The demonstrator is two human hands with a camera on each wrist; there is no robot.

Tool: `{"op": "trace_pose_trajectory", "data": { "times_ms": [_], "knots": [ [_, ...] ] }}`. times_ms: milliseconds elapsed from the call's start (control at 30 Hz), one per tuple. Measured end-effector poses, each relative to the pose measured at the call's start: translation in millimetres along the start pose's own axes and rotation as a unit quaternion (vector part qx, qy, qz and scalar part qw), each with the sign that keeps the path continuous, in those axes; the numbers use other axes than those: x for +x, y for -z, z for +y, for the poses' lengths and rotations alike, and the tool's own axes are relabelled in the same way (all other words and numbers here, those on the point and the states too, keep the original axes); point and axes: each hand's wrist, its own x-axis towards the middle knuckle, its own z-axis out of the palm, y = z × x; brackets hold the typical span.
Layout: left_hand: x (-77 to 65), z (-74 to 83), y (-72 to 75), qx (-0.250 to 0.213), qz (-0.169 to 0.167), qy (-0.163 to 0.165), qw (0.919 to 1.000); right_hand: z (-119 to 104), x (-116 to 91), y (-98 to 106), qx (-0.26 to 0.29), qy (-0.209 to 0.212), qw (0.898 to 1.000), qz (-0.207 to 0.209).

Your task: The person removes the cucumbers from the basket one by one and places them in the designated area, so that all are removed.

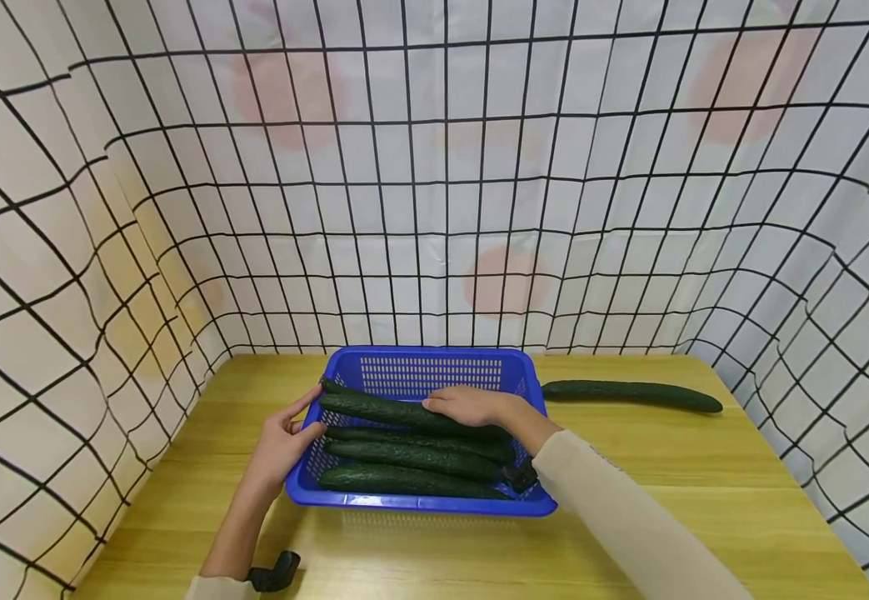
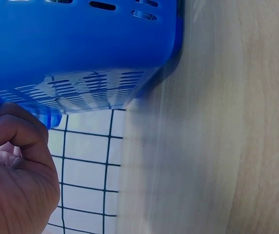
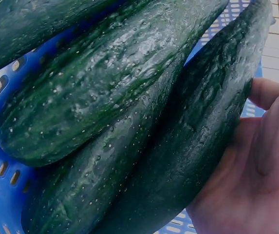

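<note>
1. The person's left hand [image 1: 284,437] curls fingers and thumb round the rim of the blue basket [image 1: 422,502], at its left end.
2. The right hand [image 1: 471,407] lies against the rear cucumber [image 1: 377,408] inside the basket; how tightly its fingers close cannot be told.
3. More cucumbers [image 1: 412,481] lie nearer the person than the right hand.
4. Right of that hand, outside the basket, a lone cucumber [image 1: 629,395] rests on the table [image 1: 741,475].

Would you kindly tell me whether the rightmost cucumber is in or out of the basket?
Out: in the head view, the cucumber lies on the table, right of the basket.
</note>
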Motion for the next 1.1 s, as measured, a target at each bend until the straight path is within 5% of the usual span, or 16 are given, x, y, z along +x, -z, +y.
{"op": "trace_pose_trajectory", "data": {
  "times_ms": [500, 833, 1100],
  "knots": [
    [-1.0, -0.4, -0.7, -0.012, -0.001, 0.002, 0.9999, 1.7, 4.5, -0.4, 0.018, 0.016, 0.997, 0.068],
    [-1.3, -1.0, 0.9, -0.004, -0.005, 0.0, 1.0, 2.4, 1.9, 2.9, -0.026, 0.038, 0.995, 0.083],
    [-0.3, -0.1, -0.5, 0.003, -0.003, -0.002, 1.0, -7.3, -6.8, 13.6, -0.086, 0.041, 0.984, 0.152]
  ]
}}
